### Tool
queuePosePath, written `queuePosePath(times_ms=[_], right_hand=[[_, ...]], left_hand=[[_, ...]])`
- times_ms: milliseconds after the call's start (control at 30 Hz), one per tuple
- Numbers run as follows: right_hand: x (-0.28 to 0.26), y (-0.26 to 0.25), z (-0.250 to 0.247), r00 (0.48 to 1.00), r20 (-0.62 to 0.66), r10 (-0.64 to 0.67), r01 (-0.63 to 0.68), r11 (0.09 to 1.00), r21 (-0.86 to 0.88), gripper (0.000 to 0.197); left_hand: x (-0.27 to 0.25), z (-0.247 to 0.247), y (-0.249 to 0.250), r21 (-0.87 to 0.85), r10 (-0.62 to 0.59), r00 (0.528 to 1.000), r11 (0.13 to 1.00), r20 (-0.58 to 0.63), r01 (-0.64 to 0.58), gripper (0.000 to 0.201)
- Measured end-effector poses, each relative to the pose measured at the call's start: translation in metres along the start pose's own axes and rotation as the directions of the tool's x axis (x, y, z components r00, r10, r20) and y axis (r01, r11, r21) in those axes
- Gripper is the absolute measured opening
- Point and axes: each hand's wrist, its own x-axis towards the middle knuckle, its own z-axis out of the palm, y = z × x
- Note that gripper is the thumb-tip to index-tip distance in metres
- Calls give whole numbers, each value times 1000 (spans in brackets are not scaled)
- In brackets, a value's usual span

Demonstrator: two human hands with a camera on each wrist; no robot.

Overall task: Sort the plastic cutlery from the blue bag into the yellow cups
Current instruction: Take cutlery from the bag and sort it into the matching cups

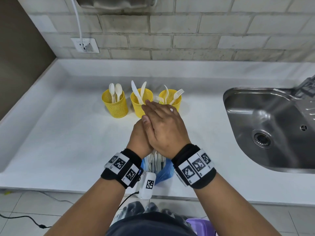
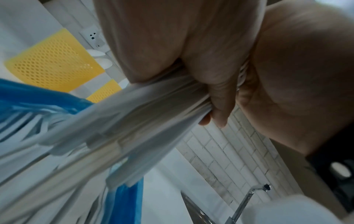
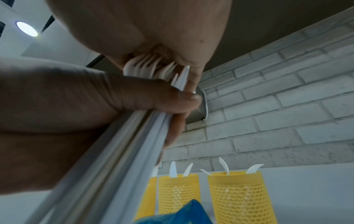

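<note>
- One white desk (image 1: 59,133) carries everything, with a steel sink (image 1: 265,126) set into its right end.
- Both hands meet above the desk's middle near the front edge, pressed together around a bundle of white plastic cutlery (image 2: 118,121).
- Left hand (image 1: 141,137) has its grip wrapped round the bundle, thumb up against the right hand.
- Right hand (image 1: 163,128) lies over the left, fingers fairly straight and pressing the bundle from the other side; fork tines (image 3: 151,66) show between the palms in the right wrist view.
- Blue bag (image 1: 163,172) sits at the front edge, just under the wrists, the bundle's lower ends reaching into its mouth.
- Three yellow cups stand in a row toward the back edge: the left cup (image 1: 115,104) holds two spoons, the middle cup (image 1: 139,103) two knives, the right cup (image 1: 170,97) forks.
</note>
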Motion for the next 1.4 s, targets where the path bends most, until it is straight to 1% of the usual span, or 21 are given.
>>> queuePosePath(times_ms=[67, 133, 167, 233, 267, 300, 333, 400, 467, 533, 633, 700, 800, 900, 967, 1067, 1100, 1167, 1267, 1333, 1400], right_hand=[[1, 5, -5, 1000, 12, -19, 18, 996, 88, 47], [0, 11, -15, 998, -62, -33, 45, 980, 195, 48], [-2, 13, -21, 992, -123, -8, 39, 968, 248, 50], [-10, 21, -29, 967, -192, 168, -79, 912, 404, 56], [-14, 26, -30, 945, -143, 296, -187, 842, 505, 62], [-18, 30, -28, 916, -32, 401, -306, 746, 592, 70], [-20, 32, -26, 890, 93, 447, -400, 666, 630, 78], [-20, 33, -20, 891, 247, 382, -447, 636, 629, 87], [-16, 33, -12, 912, 314, 262, -408, 630, 660, 83], [-14, 31, -9, 906, 353, 233, -421, 582, 696, 89], [-16, 34, -5, 903, 334, 271, -430, 574, 697, 91], [-17, 34, -3, 889, 305, 341, -456, 598, 659, 82], [-21, 31, 8, 840, 251, 481, -522, 592, 614, 60], [-26, 25, 13, 806, 230, 546, -548, 541, 638, 43], [-27, 24, 13, 805, 203, 558, -523, 507, 685, 31], [-32, 22, 5, 823, 177, 540, -476, 485, 733, 26], [-32, 22, 2, 839, 194, 509, -469, 493, 732, 27], [-28, 19, -4, 857, 238, 456, -460, 472, 752, 37], [-18, 15, -7, 873, 189, 449, -404, 451, 796, 63], [-20, 13, -7, 881, 189, 434, -391, 442, 807, 72], [-28, 17, -10, 894, 204, 400, -369, 395, 841, 72]], left_hand=[[4, -2, 4, -70, 30, 999, 997, -44, -33, 14], [10, -9, 8, -261, -4, 1000, 965, -31, -5, 15], [14, -12, 8, -407, -71, 997, 911, 6, 67, 15], [22, -18, 7, -687, -201, 976, 697, 89, 206, 22], [24, -21, 7, -760, -227, 969, 611, 99, 221, 26], [25, -24, 9, -799, -228, 968, 561, 104, 218, 26], [27, -24, 10, -831, -220, 969, 514, 112, 213, 24], [30, -28, 17, -885, -203, 969, 412, 143, 217, 28], [34, -28, 20, -917, -204, 966, 332, 162, 223, 36], [36, -28, 22, -927, -197, 966, 302, 169, 224, 39], [32, -26, 25, -924, -176, 966, 300, 189, 236, 41], [28, -25, 28, -921, -180, 966, 311, 186, 235, 40], [23, -23, 29, -895, -171, 972, 390, 162, 218, 38], [16, -27, 30, -836, -144, 978, 508, 153, 206, 34], [15, -29, 29, -796, -102, 981, 574, 163, 192, 41], [14, -33, 27, -786, -3, 967, 581, 256, 210, 65], [14, -34, 28, -789, 30, 954, 571, 297, 227, 66], [15, -39, 32, -797, 63, 942, 554, 329, 241, 51], [16, -42, 36, -796, -3, 969, 568, 249, 206, 25], [14, -42, 37, -798, -16, 974, 571, 226, 195, 21], [10, -41, 40, -815, -5, 979, 554, 204, 172, 17]])
